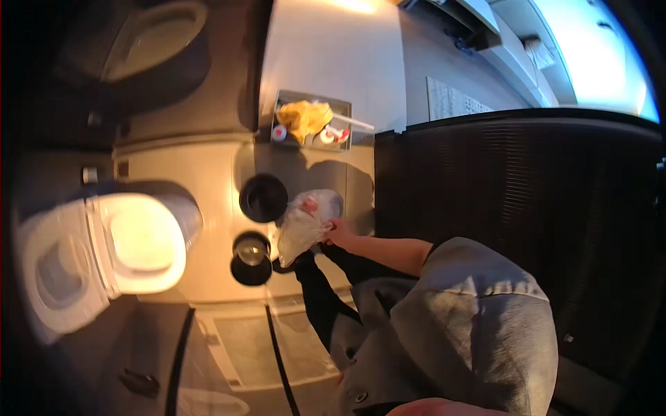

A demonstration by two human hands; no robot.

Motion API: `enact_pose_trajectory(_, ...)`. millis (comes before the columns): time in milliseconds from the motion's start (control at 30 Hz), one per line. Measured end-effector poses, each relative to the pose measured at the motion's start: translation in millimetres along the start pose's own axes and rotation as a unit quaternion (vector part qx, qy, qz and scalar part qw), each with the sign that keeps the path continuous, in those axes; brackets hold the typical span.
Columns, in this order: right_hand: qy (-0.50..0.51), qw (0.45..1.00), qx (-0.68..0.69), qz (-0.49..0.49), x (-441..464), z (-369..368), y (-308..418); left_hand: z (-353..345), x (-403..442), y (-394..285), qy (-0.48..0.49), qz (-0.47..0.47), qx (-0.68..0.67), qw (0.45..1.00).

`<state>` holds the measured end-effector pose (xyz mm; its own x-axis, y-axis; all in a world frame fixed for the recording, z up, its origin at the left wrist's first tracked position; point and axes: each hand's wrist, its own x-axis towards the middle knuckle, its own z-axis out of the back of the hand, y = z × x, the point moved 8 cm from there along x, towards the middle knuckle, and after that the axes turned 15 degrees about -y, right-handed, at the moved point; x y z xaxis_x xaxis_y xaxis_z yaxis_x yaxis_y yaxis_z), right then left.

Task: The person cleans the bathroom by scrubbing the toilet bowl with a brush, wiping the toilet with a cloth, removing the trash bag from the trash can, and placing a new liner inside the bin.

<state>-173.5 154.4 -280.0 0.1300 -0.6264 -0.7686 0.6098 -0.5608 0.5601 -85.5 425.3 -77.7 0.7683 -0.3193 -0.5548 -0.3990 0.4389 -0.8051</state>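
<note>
My right hand (337, 231) is closed on the gathered edge of a pale, see-through plastic bag (303, 225). Something reddish shows through the bag near its top. Just left of the bag, a round black container (263, 197) and a second black bin (251, 267) with a shiny, pale inside stand on the floor. The bag hangs close beside both; whether it touches them I cannot tell. Of my left side, only a strip of bare arm shows at the bottom edge, and the left hand is out of sight.
A toilet (142, 243) with its lid raised stands at the left. Above the bins sits a grey caddy (316, 147) with a yellow cloth (304, 119) and bottles. A dark ribbed panel (513, 180) fills the right side. Glass panels edge the lower left.
</note>
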Motion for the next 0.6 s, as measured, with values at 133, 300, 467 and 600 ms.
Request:
enact_pose_trajectory(133, -0.098, 0.993, 0.008, -0.071, 81.3, 18.1, -24.8, -19.1, 32.9, -24.4, 0.029, -0.041, 0.091, 0.995)
enact_pose_trajectory(300, -0.240, 0.971, -0.004, -0.019, 119.0, 78.8, 7.5, -15.9, 32.7, -49.4, 0.039, -0.087, 0.180, 0.979)
enact_pose_trajectory(467, -0.201, 0.969, -0.087, 0.111, 86.0, 135.2, 59.7, -20.0, 23.9, -118.5, 0.028, -0.161, 0.242, 0.956)
enact_pose_trajectory(600, 0.011, 0.998, -0.054, -0.024, 22.7, 147.6, 66.0, -15.5, -9.8, -152.9, 0.009, -0.190, 0.288, 0.939)
